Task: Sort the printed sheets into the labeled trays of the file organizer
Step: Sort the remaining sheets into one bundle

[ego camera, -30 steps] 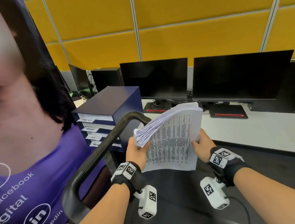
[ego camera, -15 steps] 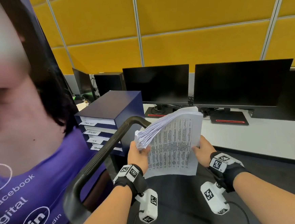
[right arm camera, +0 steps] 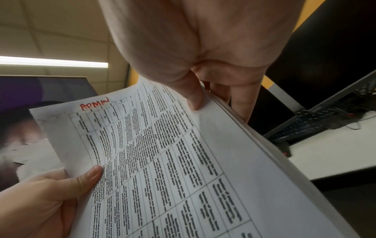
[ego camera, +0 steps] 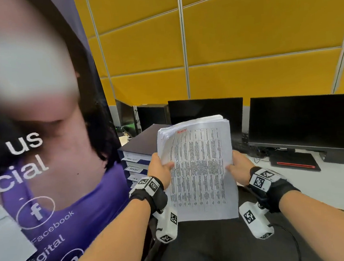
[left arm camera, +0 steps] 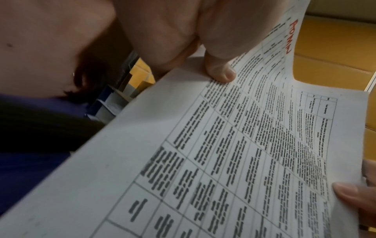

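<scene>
A thick stack of printed sheets (ego camera: 199, 169) stands nearly upright in front of me, held by both hands. Its top sheet (right arm camera: 154, 153) is a printed table with "ADMIN" handwritten in red at the top. My left hand (ego camera: 159, 169) grips the stack's left edge, thumb (left arm camera: 219, 72) on the top sheet (left arm camera: 223, 161). My right hand (ego camera: 238, 166) grips the right edge, thumb (right arm camera: 193, 95) on front and fingers behind. The dark blue file organizer (ego camera: 141, 145) with labeled trays sits behind the stack's left side, partly hidden by it.
A large purple banner (ego camera: 46, 161) with a printed person fills the left. Black monitors (ego camera: 306, 119) stand on a white desk (ego camera: 315, 185) at the right, below yellow wall panels. A keyboard (right arm camera: 313, 125) lies on the desk.
The stack has swung from a slanted, fanned hold to nearly upright and squared, facing me. The view has tilted up and closer to the organizer, and the black chair handle is out of sight.
</scene>
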